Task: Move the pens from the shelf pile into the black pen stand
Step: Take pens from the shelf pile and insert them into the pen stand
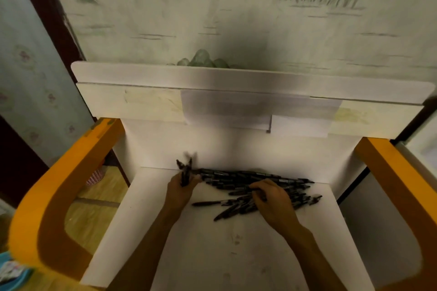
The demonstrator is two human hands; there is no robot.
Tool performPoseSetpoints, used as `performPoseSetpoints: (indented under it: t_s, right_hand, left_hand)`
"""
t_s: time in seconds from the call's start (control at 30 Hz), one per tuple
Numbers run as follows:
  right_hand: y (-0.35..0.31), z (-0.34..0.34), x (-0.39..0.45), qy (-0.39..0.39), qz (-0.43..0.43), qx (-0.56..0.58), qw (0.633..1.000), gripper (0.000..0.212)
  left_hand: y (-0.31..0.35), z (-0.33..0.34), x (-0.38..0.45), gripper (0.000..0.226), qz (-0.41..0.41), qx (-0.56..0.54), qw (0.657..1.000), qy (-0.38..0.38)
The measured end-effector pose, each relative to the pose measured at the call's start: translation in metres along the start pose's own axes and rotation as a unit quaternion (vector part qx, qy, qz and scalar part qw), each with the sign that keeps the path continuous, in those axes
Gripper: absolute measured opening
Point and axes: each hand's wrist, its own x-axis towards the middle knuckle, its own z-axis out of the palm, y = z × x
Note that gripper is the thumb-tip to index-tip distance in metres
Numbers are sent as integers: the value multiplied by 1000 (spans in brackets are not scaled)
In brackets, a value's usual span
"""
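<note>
head view: left hand [182, 186] grips seemingly upright pens [185, 170]; right hand [272, 198] pinches one.

Black pens [255, 184] piled lengthwise along the white shelf [212, 243] back; a few splay forward. My left hand [182, 188] grips several upright

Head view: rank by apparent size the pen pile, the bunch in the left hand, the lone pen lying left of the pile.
1. Pen pile, by far the widest.
2. Bunch in the left hand and lone pen: similar length; the bunch is thicker but motion-blurred, so no firm order.
</note>
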Motion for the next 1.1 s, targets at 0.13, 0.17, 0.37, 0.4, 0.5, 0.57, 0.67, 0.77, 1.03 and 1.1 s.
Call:
performPoseSetpoints:
  t_s: [0.13,0.17,0.37,0.4,0.5,0.57,0.67,0.77,1.03,1.1]
  right_hand:
    - [-1,0,-1,2,1,-6,1000,22]
    - [0,0,-2,4,-1,-6,1000,22]
    - [2,4,-7,5,-10,-12,1000,21]
    - [2,5,-8,2,-7,-13,1000,21]
    - [-1,4,-10,17,-7,-9,1000,22]
    - [-4,3,-9,27,-3,-9,1000,22]
    - [-8,2,-10,29,4,-9,1000,23]
    - [-10,2,-13,32,3,-11,999,24]
    - [-25,-5,-25,41,22,-30,998,23]
    - [-31,-12,-31,51,28,-35,998,22]
  left_hand:
    - [-4,-9,-2,16,26,-73,997,26]
    - [-7,-11,-3,11,29,-80,996,37]
    - [-27,-13,-20,13,-16,-35,998,52]
    - [-29,-13,-22,15,-22,-35,998,56]
    - [-23,-13,-24,16,-1,-57,995,77]
    - [-20,-13,-26,18,14,-60,996,61]
    - [-27,-14,-32,22,13,-27,999,27]
    - [-32,-19,-32,18,-4,-36,999,40]
    - [-21,-19,-34,32,-16,-47,999,17]
    - [-7,-17,-37,32,-12,-40,999,-12]
